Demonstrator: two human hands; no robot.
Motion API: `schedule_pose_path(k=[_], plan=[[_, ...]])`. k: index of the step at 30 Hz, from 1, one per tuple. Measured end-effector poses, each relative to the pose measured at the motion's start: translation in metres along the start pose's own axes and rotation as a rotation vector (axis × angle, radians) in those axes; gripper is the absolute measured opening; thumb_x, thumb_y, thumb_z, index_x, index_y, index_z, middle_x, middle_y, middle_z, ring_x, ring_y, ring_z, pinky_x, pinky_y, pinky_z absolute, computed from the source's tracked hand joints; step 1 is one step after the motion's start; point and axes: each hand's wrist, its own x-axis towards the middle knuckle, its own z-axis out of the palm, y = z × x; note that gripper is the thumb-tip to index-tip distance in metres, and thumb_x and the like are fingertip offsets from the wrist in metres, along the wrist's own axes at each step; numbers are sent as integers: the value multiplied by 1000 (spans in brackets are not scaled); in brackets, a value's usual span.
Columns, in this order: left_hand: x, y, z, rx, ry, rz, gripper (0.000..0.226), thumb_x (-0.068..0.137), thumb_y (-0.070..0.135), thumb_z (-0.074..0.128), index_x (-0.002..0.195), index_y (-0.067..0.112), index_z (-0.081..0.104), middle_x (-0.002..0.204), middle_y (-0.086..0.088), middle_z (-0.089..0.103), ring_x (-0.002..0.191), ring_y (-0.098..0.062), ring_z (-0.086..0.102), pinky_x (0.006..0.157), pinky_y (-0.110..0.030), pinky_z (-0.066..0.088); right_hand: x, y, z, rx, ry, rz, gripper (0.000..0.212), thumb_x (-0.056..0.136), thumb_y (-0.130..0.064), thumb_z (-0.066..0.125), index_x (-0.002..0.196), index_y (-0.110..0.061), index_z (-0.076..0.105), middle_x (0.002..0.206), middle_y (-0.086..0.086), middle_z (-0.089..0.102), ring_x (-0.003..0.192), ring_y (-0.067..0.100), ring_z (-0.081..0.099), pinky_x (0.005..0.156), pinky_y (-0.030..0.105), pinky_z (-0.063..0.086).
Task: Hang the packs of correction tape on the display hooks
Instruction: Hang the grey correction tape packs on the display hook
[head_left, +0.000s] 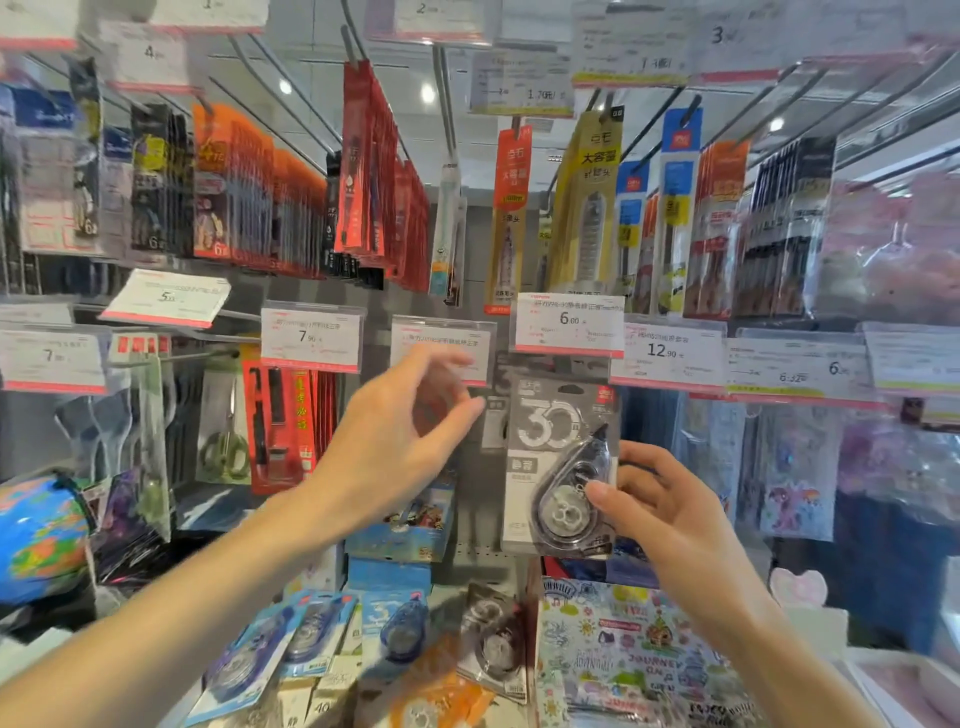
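As seen from the head camera, the right hand (670, 514) at lower right of centre pinches a grey card-backed pack of correction tape (561, 467), thumb pressed on its clear blister, fingers curled behind the card. This pack sits upright just below the white 6.00 price tag (569, 325). Left of centre, the blurred left hand (400, 441) holds nothing, its fingers loosely apart before the neighbouring price tag (441, 348). Along the bottom of the frame, blue correction tape packs (311, 639) and another grey pack (493, 644) lie on the shelf.
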Motion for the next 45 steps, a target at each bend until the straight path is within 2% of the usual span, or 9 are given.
schedule_pose_path(k=[5, 9, 12, 15, 27, 37, 42, 43, 45], plan=[[48, 12, -4, 391, -23, 382, 45, 92, 27, 72, 133, 18, 55, 103, 10, 60, 68, -4, 59, 57, -37, 58, -3, 4, -9, -15, 14, -17, 45, 81, -42, 79, 123, -33, 63, 103, 5, 79, 98, 20, 77, 86, 21, 59], [64, 14, -4, 534, -20, 540, 30, 95, 27, 68, 121, 17, 61, 106, -1, 62, 75, -1, 43, 46, -39, 55, -4, 5, -11, -48, 29, -42, 37, 84, -42, 78, 119, -42, 64, 104, 1, 79, 98, 18, 77, 85, 18, 57], [68, 14, -10, 534, -9, 587, 18, 100, 28, 62, 110, 14, 68, 104, -2, 66, 84, -17, 62, 56, -44, 57, -3, 4, -8, -47, 39, -63, 38, 87, -40, 78, 122, -37, 63, 106, 2, 79, 99, 20, 76, 86, 20, 58], [71, 16, -13, 494, 10, 579, 20, 101, 27, 61, 109, 11, 70, 102, -1, 71, 88, -24, 67, 69, -46, 57, 0, -1, -2, -62, 44, -89, 39, 87, -40, 75, 123, -36, 62, 105, -3, 80, 98, 14, 76, 85, 17, 56], [69, 16, -13, 420, -4, 522, 18, 102, 24, 61, 111, 13, 72, 99, 3, 71, 83, -14, 64, 71, -36, 57, 18, -5, 13, -84, 69, -132, 42, 94, -37, 73, 132, -33, 55, 99, -8, 78, 94, 9, 75, 80, 18, 57], [66, 12, -13, 411, -8, 529, 23, 102, 24, 60, 115, 9, 71, 104, 0, 73, 87, -18, 68, 76, -41, 58, 25, -3, 13, -98, 75, -151, 40, 95, -35, 72, 131, -34, 55, 87, -11, 76, 75, 3, 72, 65, 17, 55], [55, 4, -7, 343, -9, 464, 27, 102, 24, 58, 123, 12, 69, 110, 2, 71, 90, -15, 68, 74, -35, 60, 26, 3, 15, -146, 123, -160, 50, 98, -33, 68, 140, -44, 43, 84, 6, 67, 80, 29, 68, 73, 36, 59], [47, 1, -4, 292, 6, 413, 27, 101, 25, 59, 124, 14, 68, 110, 3, 70, 90, -12, 67, 74, -32, 60, 27, 4, 15, -168, 132, -163, 51, 99, -34, 67, 141, -47, 42, 83, 7, 66, 81, 31, 67, 77, 40, 59], [26, -6, 6, 166, 37, 302, 25, 100, 24, 60, 123, 18, 66, 107, 7, 69, 86, -4, 65, 71, -24, 57, 29, 8, 15, -233, 150, -170, 54, 99, -38, 65, 145, -50, 40, 80, -5, 67, 73, 18, 68, 79, 38, 59]])
